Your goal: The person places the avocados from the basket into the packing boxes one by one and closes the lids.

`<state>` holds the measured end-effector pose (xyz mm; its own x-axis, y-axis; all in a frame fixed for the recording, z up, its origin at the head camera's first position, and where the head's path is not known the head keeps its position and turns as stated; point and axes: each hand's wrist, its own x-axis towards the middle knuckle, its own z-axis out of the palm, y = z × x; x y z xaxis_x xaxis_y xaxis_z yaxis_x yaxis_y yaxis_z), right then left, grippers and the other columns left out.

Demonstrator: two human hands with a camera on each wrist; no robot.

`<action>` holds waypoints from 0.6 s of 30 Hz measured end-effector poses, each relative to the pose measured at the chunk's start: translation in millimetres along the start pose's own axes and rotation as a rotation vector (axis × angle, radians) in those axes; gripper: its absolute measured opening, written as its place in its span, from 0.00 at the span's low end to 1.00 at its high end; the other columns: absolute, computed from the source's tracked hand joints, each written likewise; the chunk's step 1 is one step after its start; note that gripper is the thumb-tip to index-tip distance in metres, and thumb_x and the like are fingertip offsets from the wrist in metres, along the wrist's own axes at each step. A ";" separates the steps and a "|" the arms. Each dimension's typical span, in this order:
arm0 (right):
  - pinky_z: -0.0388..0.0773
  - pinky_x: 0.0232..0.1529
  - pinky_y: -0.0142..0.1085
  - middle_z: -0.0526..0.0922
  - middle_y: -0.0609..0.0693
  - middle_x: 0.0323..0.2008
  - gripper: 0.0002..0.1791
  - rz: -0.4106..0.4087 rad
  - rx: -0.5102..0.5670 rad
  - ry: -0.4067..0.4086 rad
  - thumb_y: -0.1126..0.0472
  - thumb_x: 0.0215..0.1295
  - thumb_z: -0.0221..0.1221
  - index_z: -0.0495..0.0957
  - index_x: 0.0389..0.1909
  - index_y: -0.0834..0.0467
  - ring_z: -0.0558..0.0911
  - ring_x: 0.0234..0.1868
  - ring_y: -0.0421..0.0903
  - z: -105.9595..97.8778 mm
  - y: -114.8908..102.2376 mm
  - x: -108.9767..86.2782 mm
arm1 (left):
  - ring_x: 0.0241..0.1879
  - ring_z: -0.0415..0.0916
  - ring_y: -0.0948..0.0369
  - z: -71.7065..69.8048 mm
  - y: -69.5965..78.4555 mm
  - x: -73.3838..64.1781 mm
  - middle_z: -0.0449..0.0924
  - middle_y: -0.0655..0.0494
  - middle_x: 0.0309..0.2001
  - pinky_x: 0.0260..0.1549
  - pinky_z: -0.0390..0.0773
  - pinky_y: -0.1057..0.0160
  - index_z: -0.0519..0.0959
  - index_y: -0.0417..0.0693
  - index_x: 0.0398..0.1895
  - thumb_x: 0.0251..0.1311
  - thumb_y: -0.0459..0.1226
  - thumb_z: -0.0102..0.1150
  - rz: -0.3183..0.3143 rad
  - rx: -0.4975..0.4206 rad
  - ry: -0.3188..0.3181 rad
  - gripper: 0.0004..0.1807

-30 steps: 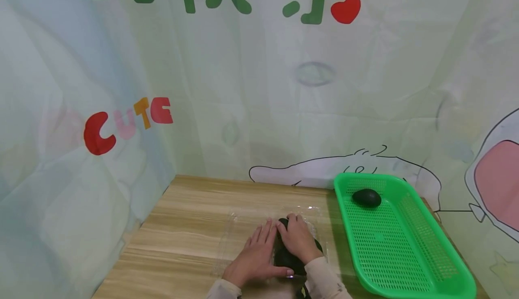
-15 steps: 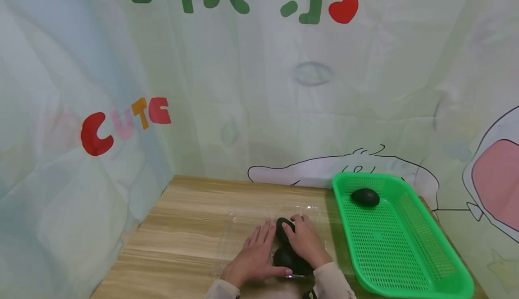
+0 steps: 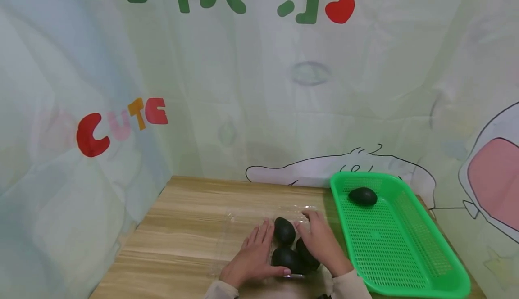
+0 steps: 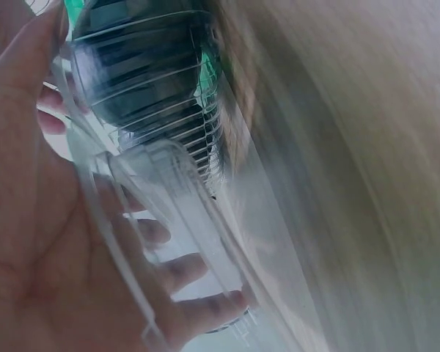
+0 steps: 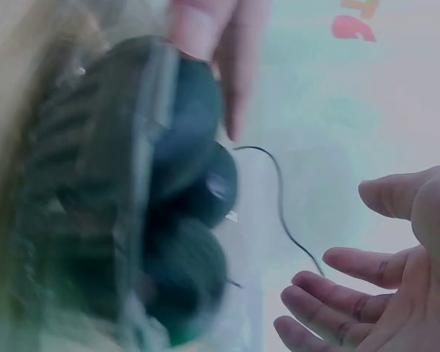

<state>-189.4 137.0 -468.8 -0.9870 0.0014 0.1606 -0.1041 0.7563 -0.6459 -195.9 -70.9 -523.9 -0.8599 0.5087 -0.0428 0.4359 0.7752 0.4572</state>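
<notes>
Clear, thin plastic is seen in the container (image 4: 169,165), its glossy edges picked out by bright highlights, its wall crossed by ridges in the left wrist view. Dark, smooth skins are shown on the fruits (image 3: 284,231) inside, and a soft sheen is caught on their curves. The same smooth, dark finish is carried by the single fruit (image 3: 362,197) in the basket (image 3: 409,254), which is made of green plastic, pierced with fine perforations and rounded smooth at the rim. Streaky wood grain is displayed by the table (image 3: 194,206), low in gloss. Creased, matt, cloth-like material is hung as the backdrop (image 3: 259,96). Pale fabric is seen at the sleeves (image 3: 349,286).
</notes>
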 end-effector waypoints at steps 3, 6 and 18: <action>0.77 0.58 0.57 0.76 0.62 0.58 0.26 -0.017 -0.018 0.027 0.52 0.74 0.59 0.73 0.63 0.66 0.78 0.60 0.59 -13.9 1.7 -2.3 | 0.78 0.46 0.36 0.2 0.3 -0.6 0.40 0.40 0.82 0.68 0.60 0.32 0.48 0.41 0.81 0.47 0.75 0.62 0.005 0.001 0.009 0.69; 0.76 0.58 0.56 0.76 0.63 0.57 0.26 -0.055 -0.016 0.060 0.54 0.74 0.60 0.73 0.63 0.68 0.77 0.59 0.59 -24.7 8.0 -4.0 | 0.78 0.46 0.36 0.5 0.3 -1.6 0.41 0.40 0.82 0.68 0.59 0.33 0.48 0.40 0.81 0.47 0.75 0.61 0.010 0.004 0.018 0.70; 0.75 0.56 0.60 0.71 0.69 0.59 0.28 -0.059 -0.065 0.076 0.57 0.76 0.56 0.66 0.66 0.73 0.74 0.59 0.65 -64.7 41.0 -3.8 | 0.77 0.46 0.35 -1.5 2.2 -2.0 0.41 0.39 0.82 0.68 0.59 0.32 0.48 0.39 0.81 0.48 0.74 0.62 0.024 0.002 0.022 0.69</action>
<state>-181.9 210.3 -447.5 -0.9671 0.0031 0.2545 -0.1511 0.7974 -0.5842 -193.6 -70.8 -521.5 -0.8549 0.5187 -0.0121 0.4568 0.7636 0.4563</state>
